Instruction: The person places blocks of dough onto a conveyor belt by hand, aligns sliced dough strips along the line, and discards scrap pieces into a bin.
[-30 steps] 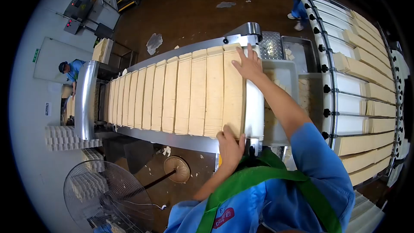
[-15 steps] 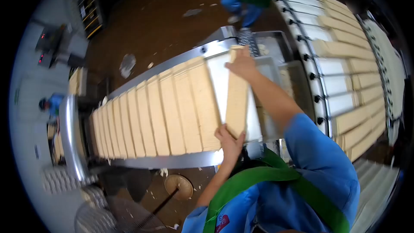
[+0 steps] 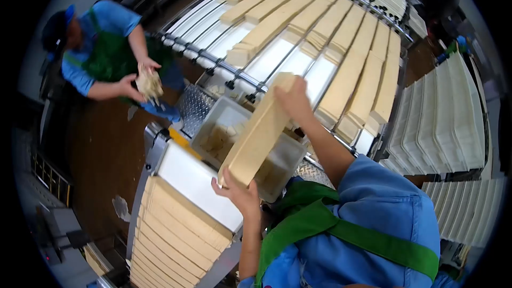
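A long beige slab (image 3: pixel 258 130), which looks like layered soft sheets, is held tilted in both my hands. My left hand (image 3: pixel 240 194) grips its near lower end, thumb and fingers on opposite sides. At the far upper end, my right hand (image 3: pixel 296 98) is closed round the slab's edge. Beneath the slab sits a pale bin (image 3: pixel 290 165) with beige scraps in it. To the lower left, more beige slabs (image 3: pixel 176 224) lie side by side on a white conveyor belt (image 3: pixel 186 168).
Ahead, a wide white conveyor (image 3: pixel 277 66) with crossbars and black knobs carries rows of beige slabs (image 3: pixel 325 16). A co-worker (image 3: pixel 112 48) in a green apron stands at left, holding beige scraps (image 3: pixel 149 82). Stacked white trays (image 3: pixel 437 122) stand at right.
The slab has been lifted off the belt's end and carried right, over the bin, in both hands. My view has turned right toward the wide conveyor, and the co-worker now shows more fully.
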{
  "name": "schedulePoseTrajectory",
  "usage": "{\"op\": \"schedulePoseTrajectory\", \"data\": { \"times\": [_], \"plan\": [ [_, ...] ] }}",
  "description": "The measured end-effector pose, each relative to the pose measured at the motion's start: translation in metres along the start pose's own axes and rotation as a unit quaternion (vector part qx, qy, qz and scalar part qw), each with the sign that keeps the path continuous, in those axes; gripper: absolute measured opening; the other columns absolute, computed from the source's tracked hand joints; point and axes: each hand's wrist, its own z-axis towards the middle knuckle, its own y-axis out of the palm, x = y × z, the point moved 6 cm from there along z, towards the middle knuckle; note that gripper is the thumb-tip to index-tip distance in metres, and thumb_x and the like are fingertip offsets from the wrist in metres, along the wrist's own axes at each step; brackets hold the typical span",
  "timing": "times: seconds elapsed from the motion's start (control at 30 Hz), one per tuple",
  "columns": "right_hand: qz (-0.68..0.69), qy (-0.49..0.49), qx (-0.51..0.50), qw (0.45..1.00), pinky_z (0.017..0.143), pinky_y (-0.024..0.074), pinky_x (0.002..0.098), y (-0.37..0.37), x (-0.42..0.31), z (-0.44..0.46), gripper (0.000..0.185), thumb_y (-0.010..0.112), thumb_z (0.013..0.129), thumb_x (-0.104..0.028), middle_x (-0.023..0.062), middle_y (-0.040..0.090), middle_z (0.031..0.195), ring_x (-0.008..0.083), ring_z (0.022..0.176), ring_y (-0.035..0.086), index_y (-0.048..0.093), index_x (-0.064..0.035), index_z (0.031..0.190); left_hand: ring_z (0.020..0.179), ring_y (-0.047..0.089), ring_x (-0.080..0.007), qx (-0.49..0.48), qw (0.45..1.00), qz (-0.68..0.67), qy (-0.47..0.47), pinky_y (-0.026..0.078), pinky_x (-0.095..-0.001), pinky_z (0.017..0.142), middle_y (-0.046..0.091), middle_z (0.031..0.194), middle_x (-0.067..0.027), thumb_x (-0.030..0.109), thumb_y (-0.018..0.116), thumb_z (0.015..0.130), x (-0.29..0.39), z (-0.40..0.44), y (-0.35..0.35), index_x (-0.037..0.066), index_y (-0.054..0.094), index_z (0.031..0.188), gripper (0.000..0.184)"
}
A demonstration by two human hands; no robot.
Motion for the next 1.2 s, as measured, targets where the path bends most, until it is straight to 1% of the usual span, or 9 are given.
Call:
{"op": "schedulePoseTrajectory", "data": {
  "times": [0.07, 0.17, 0.3, 0.53, 0.73, 0.83, 0.97, 1.07, 1.2],
  "plan": [
    [-0.13, 0.091, 0.024, 0.987, 0.093, 0.0425, 0.0491, -0.051, 0.021, 0.033, 0.068, 0.055, 0.083, -0.051, 0.0224, 0.049, 0.125, 0.0441, 0.11, 0.052, 0.043, 0.0015, 0.125, 0.122, 0.039, -0.0456, -0.031, 0.991, -0.009, 0.128, 0.037, -0.0447, 0.101, 0.021, 0.14, -0.0293, 0.003, 0.07, 0.076, 0.036, 0.013, 0.025, 0.006, 0.037, 0.138, 0.07],
    [-0.359, 0.07, -0.04, 0.93, 0.103, 0.0264, 0.0504, -0.078, 0.071, 0.095, 0.068, 0.036, 0.089, -0.056, 0.0211, 0.058, 0.122, 0.0384, 0.123, 0.042, 0.056, 0.001, 0.121, 0.118, 0.044, -0.0364, -0.118, 0.978, -0.052, 0.163, 0.04, -0.0395, 0.097, 0.033, 0.134, -0.0225, 0.007, 0.076, 0.074, 0.075, 0.025, 0.063, 0.007, 0.039, 0.137, 0.073],
    [-0.406, 0.031, -0.086, 0.909, 0.102, 0.0254, 0.0484, -0.085, 0.101, 0.161, 0.063, 0.03, 0.093, -0.048, 0.0215, 0.06, 0.12, 0.0374, 0.121, 0.044, 0.057, 0.0029, 0.117, 0.104, 0.054, -0.0233, -0.225, 0.96, -0.09, 0.143, 0.05, -0.0302, 0.081, 0.038, 0.128, -0.0131, 0.014, 0.081, 0.071, 0.095, 0.036, 0.1, 0.006, 0.041, 0.137, 0.078],
    [-0.363, 0.043, -0.078, 0.928, 0.101, 0.0267, 0.0473, -0.09, 0.127, 0.199, 0.059, 0.031, 0.091, -0.043, 0.0229, 0.05, 0.131, 0.0381, 0.118, 0.047, 0.056, 0.0037, 0.118, 0.103, 0.051, -0.0257, -0.23, 0.963, -0.066, 0.124, 0.047, -0.0333, 0.087, 0.037, 0.126, -0.0153, 0.015, 0.081, 0.072, 0.098, 0.043, 0.144, 0.007, 0.043, 0.136, 0.075],
    [-0.425, -0.032, 0.005, 0.905, 0.093, 0.0299, 0.0496, -0.098, 0.122, 0.196, 0.052, 0.045, 0.087, -0.033, 0.0184, 0.054, 0.118, 0.0341, 0.113, 0.046, 0.05, 0.0016, 0.126, 0.108, 0.05, -0.0307, -0.257, 0.957, -0.082, 0.107, 0.044, -0.0354, 0.092, 0.037, 0.128, -0.0179, 0.012, 0.078, 0.074, 0.102, 0.058, 0.184, 0.005, 0.043, 0.135, 0.071],
    [-0.382, -0.11, 0.12, 0.91, 0.092, 0.0297, 0.0492, -0.1, 0.092, 0.159, 0.05, 0.052, 0.084, -0.029, 0.0155, 0.053, 0.113, 0.0314, 0.107, 0.046, 0.049, -0.0011, 0.125, 0.128, 0.038, -0.0411, -0.292, 0.938, -0.063, 0.175, 0.039, -0.0382, 0.1, 0.032, 0.142, -0.0269, 0.005, 0.064, 0.083, 0.121, 0.062, 0.211, 0.006, 0.036, 0.141, 0.065],
    [-0.112, -0.264, -0.075, 0.955, 0.093, 0.0309, 0.0501, -0.061, 0.051, 0.081, 0.045, 0.058, 0.08, -0.017, 0.0149, 0.052, 0.118, 0.0318, 0.111, 0.047, 0.051, -0.0084, 0.124, 0.131, 0.036, -0.0402, -0.272, 0.946, -0.076, 0.157, 0.034, -0.0388, 0.105, 0.032, 0.143, -0.026, 0.0, 0.055, 0.085, 0.121, 0.064, 0.203, 0.005, 0.035, 0.141, 0.06],
    [-0.125, -0.451, -0.195, 0.862, 0.096, 0.0301, 0.052, -0.054, 0.02, 0.012, 0.038, 0.062, 0.077, -0.017, 0.013, 0.048, 0.132, 0.0317, 0.121, 0.045, 0.06, -0.0105, 0.115, 0.128, 0.042, -0.0354, -0.188, 0.967, -0.069, 0.158, 0.031, -0.0376, 0.108, 0.04, 0.14, -0.0224, -0.004, 0.055, 0.083, 0.099, 0.059, 0.18, 0.004, 0.037, 0.139, 0.06],
    [-0.292, -0.412, -0.201, 0.839, 0.1, 0.0283, 0.0531, -0.04, 0.031, 0.009, 0.02, 0.062, 0.078, -0.022, 0.0074, 0.04, 0.145, 0.033, 0.129, 0.038, 0.071, -0.0184, 0.097, 0.13, 0.035, -0.0415, -0.038, 0.994, -0.062, 0.08, 0.028, -0.0418, 0.109, 0.034, 0.14, -0.0271, 0.003, 0.056, 0.082, 0.062, 0.038, 0.137, 0.002, 0.038, 0.137, 0.058]
  ]
}}
